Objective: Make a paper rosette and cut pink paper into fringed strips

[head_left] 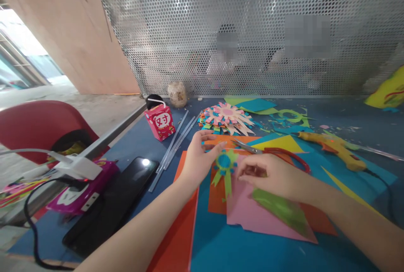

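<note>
Forearms cut off; left hand (198, 159) half-hides paper flower (224, 163).

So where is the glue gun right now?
The yellow glue gun lies on the blue table at the right of the head view, beyond the right hand, beside the red-handled scissors.

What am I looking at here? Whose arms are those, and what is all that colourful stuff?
There is no machine here. The picture comes from a camera worn on a person's head, looking down, so the two bare arms are that person's own. The left hand pinches a small green-and-blue paper flower. The right hand rests on a pink paper sheet, fingers curled close beside the flower. They work on a blue table. On it lie orange paper, red-handled scissors, a yellow glue gun, a stack of finished paper flowers, a red drink carton with a straw and a black phone.
</note>
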Action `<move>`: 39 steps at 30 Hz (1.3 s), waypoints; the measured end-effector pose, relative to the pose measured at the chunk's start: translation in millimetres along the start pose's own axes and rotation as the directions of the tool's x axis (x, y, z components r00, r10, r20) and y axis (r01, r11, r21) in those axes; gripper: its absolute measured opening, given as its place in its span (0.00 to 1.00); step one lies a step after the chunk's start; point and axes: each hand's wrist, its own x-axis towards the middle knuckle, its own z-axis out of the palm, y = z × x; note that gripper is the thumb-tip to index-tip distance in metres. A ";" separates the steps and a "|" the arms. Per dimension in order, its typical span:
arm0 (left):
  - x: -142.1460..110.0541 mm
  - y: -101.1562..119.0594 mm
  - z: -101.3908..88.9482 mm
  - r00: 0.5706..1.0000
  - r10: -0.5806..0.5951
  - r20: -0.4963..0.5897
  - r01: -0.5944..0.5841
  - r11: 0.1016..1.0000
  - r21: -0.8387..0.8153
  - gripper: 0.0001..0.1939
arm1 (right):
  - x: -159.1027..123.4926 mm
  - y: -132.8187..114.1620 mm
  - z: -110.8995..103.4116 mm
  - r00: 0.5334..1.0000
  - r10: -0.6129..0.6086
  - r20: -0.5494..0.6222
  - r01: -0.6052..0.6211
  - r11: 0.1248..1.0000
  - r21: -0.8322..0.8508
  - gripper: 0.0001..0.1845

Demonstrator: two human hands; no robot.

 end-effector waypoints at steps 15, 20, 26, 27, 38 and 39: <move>-15.3 12.1 5.2 0.956 0.050 0.289 0.001 0.985 -0.173 0.16 | 1.8 -3.6 2.4 0.838 -0.137 -0.527 0.207 0.975 0.075 0.02; -15.9 11.9 6.8 0.947 0.044 0.318 0.023 0.979 -0.203 0.17 | 1.1 -4.0 4.8 0.813 -0.202 -0.546 0.213 0.976 -0.044 0.03; -18.2 11.9 8.6 0.947 0.037 0.318 0.035 0.975 -0.217 0.15 | -1.1 0.3 9.0 0.838 -0.238 -0.492 0.202 0.971 -0.127 0.03; -18.6 12.2 8.7 0.946 0.036 0.321 0.034 0.977 -0.212 0.15 | -1.2 0.6 9.4 0.837 -0.236 -0.494 0.200 0.972 -0.125 0.03; -24.2 21.5 -2.2 0.813 0.343 0.470 -0.503 0.821 0.271 0.18 | 3.0 2.5 6.0 0.830 -0.105 -0.548 0.144 0.989 0.029 0.02; -23.8 21.2 -2.5 0.800 0.353 0.486 -0.528 0.799 0.288 0.19 | 3.7 3.0 4.7 0.824 -0.083 -0.561 0.130 0.990 0.045 0.02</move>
